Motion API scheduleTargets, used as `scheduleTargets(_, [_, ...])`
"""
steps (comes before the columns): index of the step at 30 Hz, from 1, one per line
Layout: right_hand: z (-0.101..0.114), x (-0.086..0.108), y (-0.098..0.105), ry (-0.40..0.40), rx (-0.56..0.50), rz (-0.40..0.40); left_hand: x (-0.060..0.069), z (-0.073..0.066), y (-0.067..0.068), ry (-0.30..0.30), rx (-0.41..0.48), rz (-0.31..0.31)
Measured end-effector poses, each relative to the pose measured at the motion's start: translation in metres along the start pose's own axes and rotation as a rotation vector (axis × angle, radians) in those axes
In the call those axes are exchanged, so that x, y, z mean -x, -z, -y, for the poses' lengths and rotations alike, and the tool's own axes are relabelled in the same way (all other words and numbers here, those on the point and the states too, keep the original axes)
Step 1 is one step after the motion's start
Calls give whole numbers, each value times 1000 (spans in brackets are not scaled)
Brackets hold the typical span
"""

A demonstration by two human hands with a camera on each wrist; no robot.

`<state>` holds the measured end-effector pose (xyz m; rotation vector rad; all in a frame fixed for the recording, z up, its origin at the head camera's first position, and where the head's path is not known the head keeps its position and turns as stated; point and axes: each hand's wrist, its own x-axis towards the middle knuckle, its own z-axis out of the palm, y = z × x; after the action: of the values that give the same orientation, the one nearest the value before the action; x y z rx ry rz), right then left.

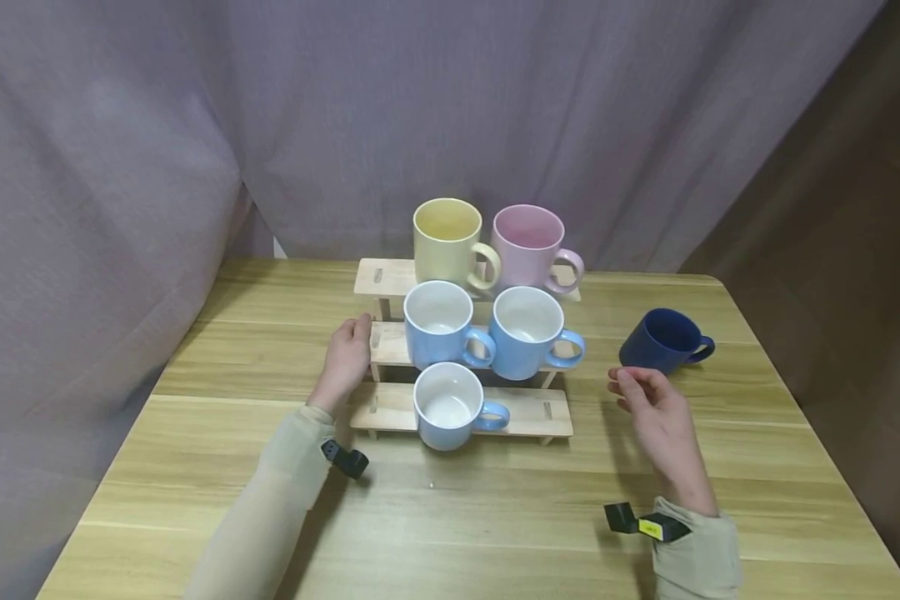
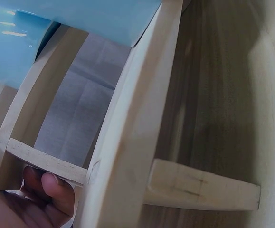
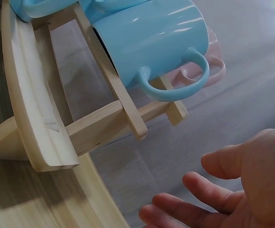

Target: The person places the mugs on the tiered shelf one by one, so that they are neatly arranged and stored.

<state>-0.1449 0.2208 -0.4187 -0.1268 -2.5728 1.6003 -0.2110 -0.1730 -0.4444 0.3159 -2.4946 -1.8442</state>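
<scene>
A three-tier wooden rack (image 1: 392, 408) stands on the table with mugs on its steps. My left hand (image 1: 347, 354) is at the left end of its middle step. In the left wrist view, that hand's curled fingers (image 2: 56, 190) hold the rack's side piece. A yellow mug (image 1: 438, 254) and a pink mug (image 1: 521, 265) stand on the top step. Two light blue mugs, left (image 1: 433, 340) and right (image 1: 521, 354), share the middle one. Another light blue mug (image 1: 444, 433) occupies the bottom step. My right hand (image 1: 660, 425), fingers loosely bent and holding nothing, is just in front of a dark blue mug (image 1: 648, 348).
The dark blue mug lies tilted on the wooden table (image 1: 435, 533), right of the rack, its handle to the right. A grey curtain (image 1: 420, 100) hangs behind the table, close to the top step.
</scene>
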Motion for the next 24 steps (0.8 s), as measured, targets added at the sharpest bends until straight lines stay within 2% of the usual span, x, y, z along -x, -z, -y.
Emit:
scheduleTargets(10, [4,0,0,-15,29,8,-1,2,0,-14,5,-9])
scheduleTargets(24, [11,3,-2,-18,19,34,1,2,1,-13,6,24])
